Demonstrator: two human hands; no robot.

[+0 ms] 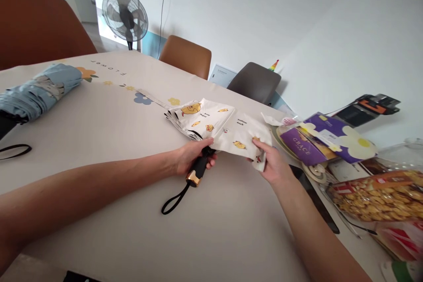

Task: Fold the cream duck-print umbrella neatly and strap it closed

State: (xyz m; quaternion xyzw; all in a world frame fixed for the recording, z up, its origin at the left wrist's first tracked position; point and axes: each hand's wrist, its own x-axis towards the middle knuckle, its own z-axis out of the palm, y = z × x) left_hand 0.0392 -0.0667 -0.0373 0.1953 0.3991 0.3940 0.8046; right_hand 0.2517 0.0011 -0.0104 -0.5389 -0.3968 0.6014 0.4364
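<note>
A white folding umbrella [228, 116] printed with yellow ducks is held over the table, its canopy loose and partly fanned out to the right. My left hand [195, 154] is closed around it where the canopy meets the black handle [197, 168], thumb on the fabric. A gold band and a black wrist loop [174, 202] hang from the handle's end. My right hand [271, 161] pinches the outer edge of one canopy panel, thumb on top. A pale closing strap [153, 98] extends from the canopy toward the far left.
A rolled light-blue umbrella [49, 88] lies on the table [125, 211] at left. Along the right side are a purple package [304, 143], a dark flat tablet-like object [315, 200] and bagged snacks [380, 196]. Chairs [187, 55] and a fan [125, 15] stand beyond.
</note>
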